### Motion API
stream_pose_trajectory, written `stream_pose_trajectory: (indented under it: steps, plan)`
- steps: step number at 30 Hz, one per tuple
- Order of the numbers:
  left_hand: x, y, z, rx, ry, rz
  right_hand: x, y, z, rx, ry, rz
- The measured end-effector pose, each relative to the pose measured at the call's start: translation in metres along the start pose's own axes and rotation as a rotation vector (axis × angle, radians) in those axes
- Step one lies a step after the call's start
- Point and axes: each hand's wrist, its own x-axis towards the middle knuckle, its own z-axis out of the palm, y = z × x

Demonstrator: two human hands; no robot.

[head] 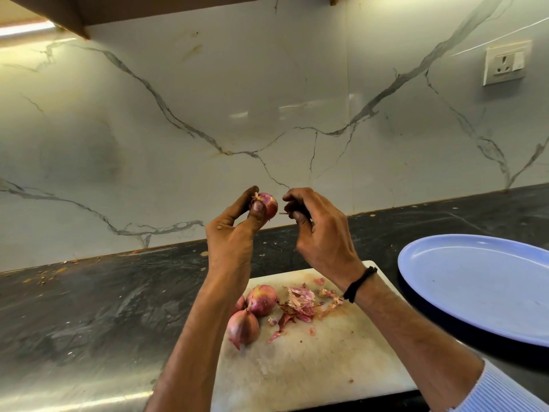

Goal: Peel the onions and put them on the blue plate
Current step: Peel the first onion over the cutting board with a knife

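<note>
Left hand [234, 233] is raised above the counter [89, 292], thumb and forefinger pinching a small red onion [269, 205] at the fingertips. Its skin is partly off, with a dry tuft on top. Right hand [320, 233] is just beside it, not touching the bulb, fingers curled in tight and pinching a thin dark piece [294, 208]. Could be a peel strip or a small tool, can't tell from here. Black wristband [360, 283] on that wrist.

Below the hands, a white cutting board [312, 367] sits at the counter's front edge. Two skin-on onions [261, 300] lie near the board's left edge, touching each other. A third is mostly hidden behind the left forearm. Peel scraps [300, 303] are piled just right of them, toward the board's back edge.

Blue plate [475, 286] sits on the counter just beside the board's right edge. Marbled wall panel [267, 99] rises from the counter's back edge, with a socket [505, 65] at its upper right.
</note>
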Motion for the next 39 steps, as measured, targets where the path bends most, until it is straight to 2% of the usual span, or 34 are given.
stream_pose_trajectory:
  steps: [9,21,28,32,39]
  plan:
    - [-0.0023,0.0035,0.0032,-0.038,-0.081,-0.027,0.0009,0.0046,0.0054,-0.002,-0.08,-0.046]
    - [-0.0028,0.0032,0.0025,-0.077,-0.145,-0.037,0.0007,0.0051,0.0019,-0.023,-0.061,-0.112]
    - [-0.0013,0.0052,0.0048,-0.145,-0.097,-0.071,-0.0031,0.0038,0.0037,-0.017,-0.056,-0.108]
    - [-0.0017,0.0047,0.0045,-0.135,-0.09,-0.062,-0.0001,0.0025,0.0027,0.038,-0.04,-0.049]
    - [-0.0028,0.0057,0.0029,-0.043,-0.089,-0.009,0.0002,0.0038,0.0038,-0.017,-0.047,-0.092]
